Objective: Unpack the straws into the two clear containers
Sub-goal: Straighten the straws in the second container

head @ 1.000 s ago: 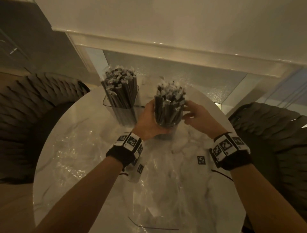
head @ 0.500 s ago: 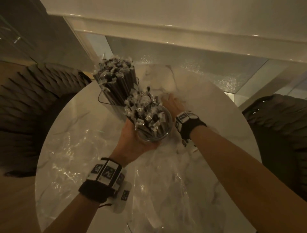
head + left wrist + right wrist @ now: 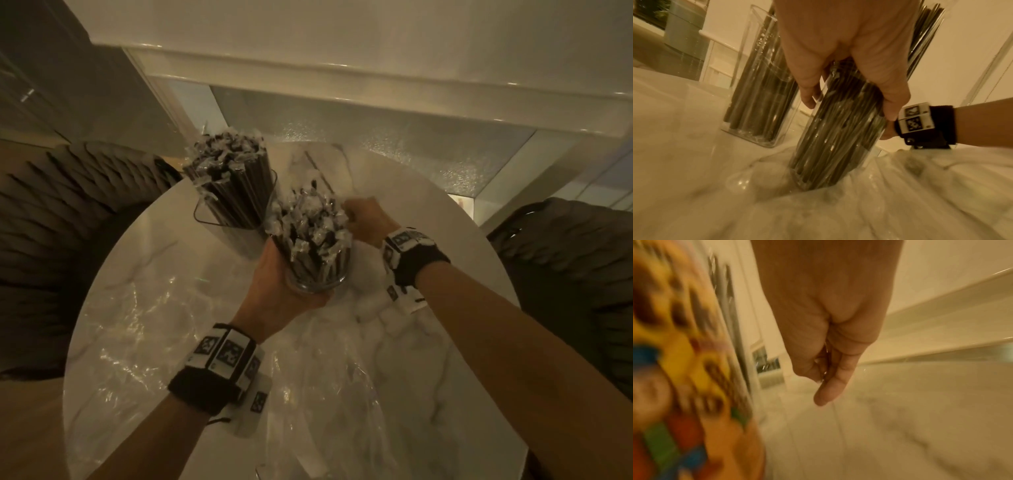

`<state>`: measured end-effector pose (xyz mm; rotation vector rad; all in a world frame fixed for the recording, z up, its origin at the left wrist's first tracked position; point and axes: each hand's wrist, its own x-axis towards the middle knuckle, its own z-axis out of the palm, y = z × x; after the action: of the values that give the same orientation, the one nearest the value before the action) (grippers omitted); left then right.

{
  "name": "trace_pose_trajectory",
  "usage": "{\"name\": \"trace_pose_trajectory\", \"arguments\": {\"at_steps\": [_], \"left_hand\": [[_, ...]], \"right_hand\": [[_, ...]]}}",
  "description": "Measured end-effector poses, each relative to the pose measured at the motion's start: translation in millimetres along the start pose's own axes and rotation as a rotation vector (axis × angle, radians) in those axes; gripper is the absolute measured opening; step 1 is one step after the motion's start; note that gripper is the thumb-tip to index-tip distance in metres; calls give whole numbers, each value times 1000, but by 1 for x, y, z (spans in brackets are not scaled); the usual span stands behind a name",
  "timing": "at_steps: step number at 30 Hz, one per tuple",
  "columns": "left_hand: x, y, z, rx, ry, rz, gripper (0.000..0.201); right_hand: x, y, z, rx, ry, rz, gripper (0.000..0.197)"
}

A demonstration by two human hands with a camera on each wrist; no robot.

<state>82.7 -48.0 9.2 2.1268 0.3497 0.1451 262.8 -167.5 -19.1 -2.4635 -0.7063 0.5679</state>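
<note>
On the round white marble table (image 3: 144, 274), left hand (image 3: 277, 291) fingers curled round a tilted clear round glass container (image 3: 838, 129) packed with dark wrapped straws (image 3: 308, 233), square clear container (image 3: 760, 97) of straws just beyond those fingers, right hand (image 3: 368, 219) behind it, fingers curled in, pinching crinkled clear plastic wrap (image 3: 342, 394)
</note>
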Motion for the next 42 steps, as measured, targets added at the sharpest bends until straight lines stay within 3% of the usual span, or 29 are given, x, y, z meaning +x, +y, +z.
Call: {"name": "trace_pose_trajectory", "arguments": {"at_steps": [3,6,10,15,17,20,25,28,33,36,39,42], "left_hand": [[10,7,8,-91,1,-8,102],[24,15,15,-112,-30,38,103],[39,24,16,-143,-46,29,111],[36,24,4,11,-79,20,128],[34,22,-2,-27,-72,21,129],[34,24,-9,-96,-76,42,112],[35,36,-14,-109,-23,75,76],[32,45,-20,-59,17,86,74],[23,51,-17,94,34,59,106],[22,58,-2,123,86,88,120],[30,66,3,138,114,101,104],[40,69,-11,207,43,29,66]], "right_hand": [[-31,2,-51,191,187,49,9],[-70,-9,-112,282,403,-28,29],[-124,-36,-179,124,643,-106,19],[-168,-60,-215,-136,748,-185,32],[-174,-68,-216,-130,744,-229,31],[-163,-83,-194,-185,683,-279,24],[-128,-83,-113,-197,215,-292,23],[-128,-76,-90,-142,112,-238,28],[-127,-56,-86,272,329,-162,24],[-128,-62,-72,414,280,-141,22],[-129,-68,-67,233,301,-178,15],[-128,-57,-75,340,458,-117,26]]}}
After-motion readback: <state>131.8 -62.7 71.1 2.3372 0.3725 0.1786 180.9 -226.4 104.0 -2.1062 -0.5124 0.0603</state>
